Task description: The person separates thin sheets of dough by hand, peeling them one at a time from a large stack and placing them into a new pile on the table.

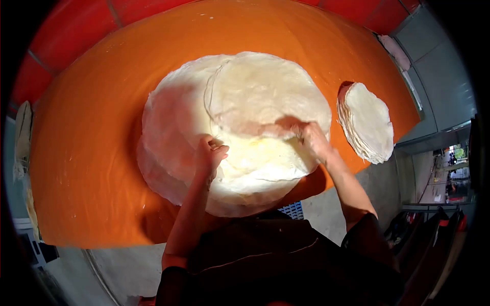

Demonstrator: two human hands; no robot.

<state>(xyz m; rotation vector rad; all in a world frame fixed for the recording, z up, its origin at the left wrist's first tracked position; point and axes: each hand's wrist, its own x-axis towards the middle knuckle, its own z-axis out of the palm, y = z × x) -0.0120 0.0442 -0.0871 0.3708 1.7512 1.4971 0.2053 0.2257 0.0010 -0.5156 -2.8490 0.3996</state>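
Observation:
A wide, pale pile of thin round dough sheets (pixel 171 122) lies on the orange cloth in front of me. Its top sheet (pixel 265 94) sits toward the far right side, its near edge lifted and folded back in a wavy line. At the right end of that edge, my right hand (pixel 314 142) is closed, pinching the sheet. My left hand (pixel 211 153) is over the middle of the pile, just below the left end of the folded edge. Its fingers are curled in, and whatever may be between them is hidden.
A smaller stack of round sheets (pixel 366 122) rests at the right edge of the orange-covered table (pixel 87 153). Red tiles (pixel 76 30) line the far wall. Grey floor (pixel 326 211) and a blue slatted piece (pixel 292 209) show below the near edge.

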